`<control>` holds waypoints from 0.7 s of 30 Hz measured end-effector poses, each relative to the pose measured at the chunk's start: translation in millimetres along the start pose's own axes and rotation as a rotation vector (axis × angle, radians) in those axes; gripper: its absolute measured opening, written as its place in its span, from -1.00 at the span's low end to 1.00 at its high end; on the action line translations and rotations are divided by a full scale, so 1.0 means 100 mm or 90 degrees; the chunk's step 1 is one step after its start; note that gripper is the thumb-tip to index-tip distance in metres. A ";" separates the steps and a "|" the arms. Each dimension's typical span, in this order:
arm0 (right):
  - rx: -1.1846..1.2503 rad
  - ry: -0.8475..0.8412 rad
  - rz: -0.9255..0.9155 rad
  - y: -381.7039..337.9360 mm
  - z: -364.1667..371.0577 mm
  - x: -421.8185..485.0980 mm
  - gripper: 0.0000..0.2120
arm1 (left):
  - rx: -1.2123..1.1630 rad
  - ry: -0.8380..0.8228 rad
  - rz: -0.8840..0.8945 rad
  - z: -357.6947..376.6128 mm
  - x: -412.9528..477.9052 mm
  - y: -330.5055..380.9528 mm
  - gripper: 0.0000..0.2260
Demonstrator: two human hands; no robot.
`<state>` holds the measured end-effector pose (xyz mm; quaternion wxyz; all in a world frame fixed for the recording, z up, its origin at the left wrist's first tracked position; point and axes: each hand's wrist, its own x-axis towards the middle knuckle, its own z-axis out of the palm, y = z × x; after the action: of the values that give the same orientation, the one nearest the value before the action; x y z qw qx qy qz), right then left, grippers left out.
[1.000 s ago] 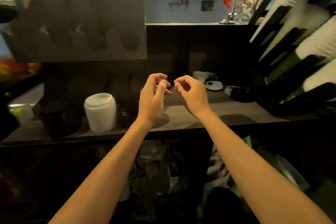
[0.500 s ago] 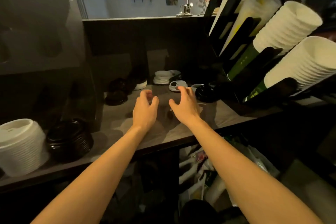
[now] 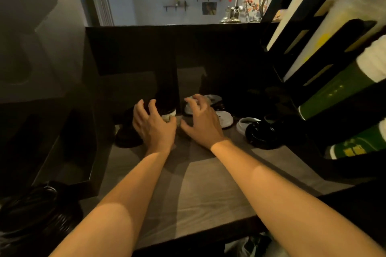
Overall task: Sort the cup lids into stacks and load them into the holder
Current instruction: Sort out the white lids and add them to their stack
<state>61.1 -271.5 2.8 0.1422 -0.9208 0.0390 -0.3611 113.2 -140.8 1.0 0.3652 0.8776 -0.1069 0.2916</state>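
At the rear of the wood-grain table, the left hand and right hand hover with fingers spread, gripping nothing. At least three round white lids lie by the right hand, and one glossy black domed lid lies to their right.

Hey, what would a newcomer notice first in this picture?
Two bare arms reach across the wooden counter, left hand and right hand spreading their fingers over loose lids at its back. A black lid sits just right of them, and tilted white cup stacks fill the rack at upper right.
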 end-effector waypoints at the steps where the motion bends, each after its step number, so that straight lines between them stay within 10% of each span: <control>1: 0.022 0.011 -0.015 -0.02 0.08 0.08 -0.38 | 0.013 0.007 -0.005 0.03 0.04 -0.03 -0.40; 8: 0.006 0.075 -0.137 -0.22 0.53 0.74 -0.59 | 0.177 -0.016 -0.003 0.12 0.23 -0.21 -0.39; 15: -0.128 -0.273 -0.106 -0.42 0.68 1.16 -0.55 | 0.306 -0.147 -0.020 0.16 0.26 -0.25 -0.36; 21: -0.157 -0.280 -0.131 -0.44 0.59 1.09 -0.46 | 0.337 -0.085 0.019 0.05 0.24 -0.24 -0.39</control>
<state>180.0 -234.8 45.3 -0.0030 -0.9866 -0.0430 -0.1573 144.5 -126.8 -1.4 0.1110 0.9580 -0.0636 0.2565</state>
